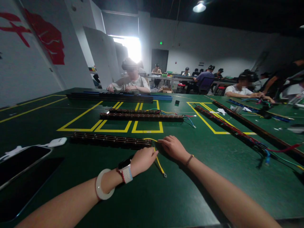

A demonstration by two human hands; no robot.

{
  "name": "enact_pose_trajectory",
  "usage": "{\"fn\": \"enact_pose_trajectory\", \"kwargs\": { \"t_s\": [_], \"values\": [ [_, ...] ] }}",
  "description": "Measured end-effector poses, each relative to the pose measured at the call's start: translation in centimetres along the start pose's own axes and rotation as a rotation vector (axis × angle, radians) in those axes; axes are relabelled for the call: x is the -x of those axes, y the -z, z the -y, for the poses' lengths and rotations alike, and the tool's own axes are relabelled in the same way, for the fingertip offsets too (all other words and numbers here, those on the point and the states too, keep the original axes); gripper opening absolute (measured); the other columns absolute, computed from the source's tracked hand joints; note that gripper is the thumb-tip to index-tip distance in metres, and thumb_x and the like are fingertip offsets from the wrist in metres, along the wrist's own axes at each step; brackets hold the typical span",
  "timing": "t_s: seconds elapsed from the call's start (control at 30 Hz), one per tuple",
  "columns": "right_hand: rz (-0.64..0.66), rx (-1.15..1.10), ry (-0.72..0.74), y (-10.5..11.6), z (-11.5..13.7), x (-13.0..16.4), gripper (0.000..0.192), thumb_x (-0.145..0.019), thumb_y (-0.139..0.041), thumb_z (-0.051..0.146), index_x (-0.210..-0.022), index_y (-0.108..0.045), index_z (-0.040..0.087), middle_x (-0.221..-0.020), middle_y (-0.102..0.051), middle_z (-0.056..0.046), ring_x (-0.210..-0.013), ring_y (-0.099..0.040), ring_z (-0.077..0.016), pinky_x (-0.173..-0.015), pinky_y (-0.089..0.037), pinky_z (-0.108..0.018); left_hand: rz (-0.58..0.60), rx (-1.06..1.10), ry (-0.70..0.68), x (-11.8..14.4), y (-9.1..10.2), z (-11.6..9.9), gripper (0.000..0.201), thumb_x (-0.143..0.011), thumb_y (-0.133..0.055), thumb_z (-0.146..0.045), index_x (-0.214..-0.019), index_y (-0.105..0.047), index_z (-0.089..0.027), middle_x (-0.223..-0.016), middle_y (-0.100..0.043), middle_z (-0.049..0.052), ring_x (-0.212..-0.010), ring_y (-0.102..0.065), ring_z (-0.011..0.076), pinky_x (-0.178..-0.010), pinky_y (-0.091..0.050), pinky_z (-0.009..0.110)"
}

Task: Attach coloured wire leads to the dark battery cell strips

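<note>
While both hands met at the right end of the long dark ribbed strip (111,140) lying on the matte green surface (166,196), the left hand (142,159) kept its grip pinched on a thin yellow wire (158,161) ending in a small metal tip. The right hand (174,147) lay flat, fingers pressed together, touching the wire beside the strip's end.

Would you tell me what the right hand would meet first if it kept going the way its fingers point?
Probably the near terminal strip: the right hand points left at its end, fingers on the yellow wire there. Depth is unclear.
</note>
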State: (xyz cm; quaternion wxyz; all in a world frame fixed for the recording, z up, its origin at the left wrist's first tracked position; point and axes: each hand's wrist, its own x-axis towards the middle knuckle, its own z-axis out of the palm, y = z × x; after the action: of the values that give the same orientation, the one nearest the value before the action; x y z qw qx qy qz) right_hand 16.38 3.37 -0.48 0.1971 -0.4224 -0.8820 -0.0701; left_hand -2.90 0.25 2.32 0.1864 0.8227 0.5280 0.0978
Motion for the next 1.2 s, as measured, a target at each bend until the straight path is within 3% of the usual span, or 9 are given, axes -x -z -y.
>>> {"fn": "enact_pose_trajectory", "kwargs": {
  "t_s": [0.17,0.33,0.53,0.73,0.9,1.03,1.2],
  "values": [
    [-0.002,-0.014,0.038,-0.2,-0.2,0.0,0.030,-0.091,-0.046,0.019,-0.117,-0.060,0.022,-0.090,-0.062,-0.007,-0.082,-0.049,-0.0172,-0.074,-0.038,-0.030,-0.084,-0.256,-0.071,0.4,-0.6,-0.4,0.040,-0.093,-0.026,-0.039,-0.084,-0.059,-0.018,-0.072,-0.066,0.009,-0.066,-0.064,0.0235,-0.058,-0.042,0.030],
    [-0.012,-0.035,0.048,-0.3,-0.3,0.0,0.031,-0.090,-0.046,0.019,-0.117,-0.061,0.022,-0.089,-0.061,-0.007,-0.081,-0.050,-0.0171,-0.075,-0.038,-0.030,-0.080,-0.309,-0.103,0.4,-0.9,-0.3,0.043,-0.094,-0.022,-0.040,-0.091,-0.058,-0.017,-0.074,-0.066,0.009,-0.064,-0.063,0.0224,-0.057,-0.042,0.030],
    [-0.004,-0.129,-0.010,-0.1,-0.2,-0.1,0.027,-0.091,-0.048,0.021,-0.113,-0.063,0.021,-0.089,-0.062,-0.006,-0.084,-0.051,-0.0162,-0.077,-0.039,-0.029,-0.099,-0.161,-0.118,0.2,-1.3,0.1,0.042,-0.094,-0.027,-0.042,-0.088,-0.060,-0.017,-0.071,-0.063,0.008,-0.062,-0.061,0.0194,-0.061,-0.041,0.029],
    [0.047,-0.319,-0.150,0.6,0.1,-0.2,0.030,-0.091,-0.047,0.036,-0.109,-0.064,0.019,-0.090,-0.061,-0.007,-0.087,-0.051,-0.0170,-0.078,-0.041,-0.031,-0.201,0.059,-0.330,0.6,-1.4,0.1,0.043,-0.094,-0.029,-0.043,-0.081,-0.062,-0.019,-0.067,-0.061,0.007,-0.058,-0.057,0.0176,-0.061,-0.037,0.027],
    [0.109,-0.390,-0.255,0.5,0.0,-0.2,0.038,-0.080,-0.060,0.051,-0.102,-0.067,0.021,-0.087,-0.057,-0.005,-0.086,-0.050,-0.0180,-0.078,-0.041,-0.033,-0.212,0.056,-0.451,1.1,-1.1,-0.2,0.040,-0.094,-0.032,-0.038,-0.075,-0.063,-0.019,-0.066,-0.061,0.006,-0.059,-0.054,0.0159,-0.062,-0.034,0.026],
    [0.125,-0.457,-0.288,-0.1,-0.2,-0.2,0.035,-0.072,-0.069,0.045,-0.095,-0.067,0.019,-0.088,-0.058,-0.004,-0.085,-0.052,-0.0174,-0.077,-0.042,-0.032,-0.199,0.006,-0.513,1.1,-1.1,-0.2,0.041,-0.095,-0.030,-0.035,-0.076,-0.063,-0.019,-0.067,-0.061,0.006,-0.060,-0.054,0.0155,-0.062,-0.033,0.026],
    [0.167,-0.739,-0.382,-0.7,-0.2,-0.2,0.029,-0.075,-0.066,0.037,-0.094,-0.064,0.014,-0.085,-0.065,-0.003,-0.077,-0.058,-0.0144,-0.069,-0.045,-0.027,-0.175,0.003,-0.544,1.2,-1.0,-0.2,0.041,-0.095,-0.030,-0.034,-0.071,-0.060,-0.019,-0.063,-0.059,0.005,-0.059,-0.052,0.0148,-0.062,-0.032,0.027]
  ]
}}
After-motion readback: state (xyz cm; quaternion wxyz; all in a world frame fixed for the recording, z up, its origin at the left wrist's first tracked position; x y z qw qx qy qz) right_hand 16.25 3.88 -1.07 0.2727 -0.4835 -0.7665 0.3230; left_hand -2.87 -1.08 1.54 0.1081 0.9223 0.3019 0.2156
